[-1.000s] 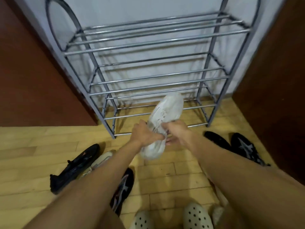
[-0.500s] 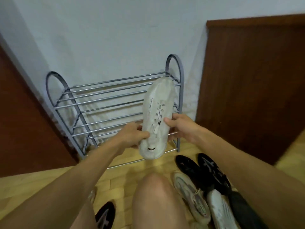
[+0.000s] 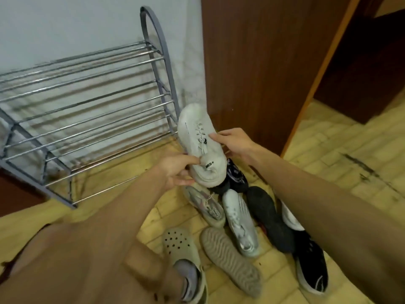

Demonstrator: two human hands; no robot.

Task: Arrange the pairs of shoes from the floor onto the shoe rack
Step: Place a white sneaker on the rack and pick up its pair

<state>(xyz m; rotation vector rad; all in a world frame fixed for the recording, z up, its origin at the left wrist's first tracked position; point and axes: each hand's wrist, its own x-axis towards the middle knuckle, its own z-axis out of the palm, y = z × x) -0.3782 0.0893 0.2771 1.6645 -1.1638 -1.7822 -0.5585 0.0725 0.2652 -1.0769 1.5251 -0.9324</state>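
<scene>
Across the left of the frame stands the shoe rack, its metal rails bare on every tier, set against a pale wall. Those rails are thin and spaced apart, so I judge a shoe laid carelessly could tip between them or slide off the front.

At centre, my left hand pinches the heel end of the white sneaker, and my right hand presses fingers against its side near the laces. It hangs in the air, toe up, to the right of the rack and above the floor pile. Neither grip wraps it fully; a quick swing toward the rack could let it slip or knock the rack's arched end post.

Below it, lower centre, lie a grey sneaker, a pale one, a black shoe and an upturned sole, crowded together on yellowish wood-block flooring. Stepping there risks a stumble.

At right, a brown wooden panel closes the corner, leaving little room.
</scene>
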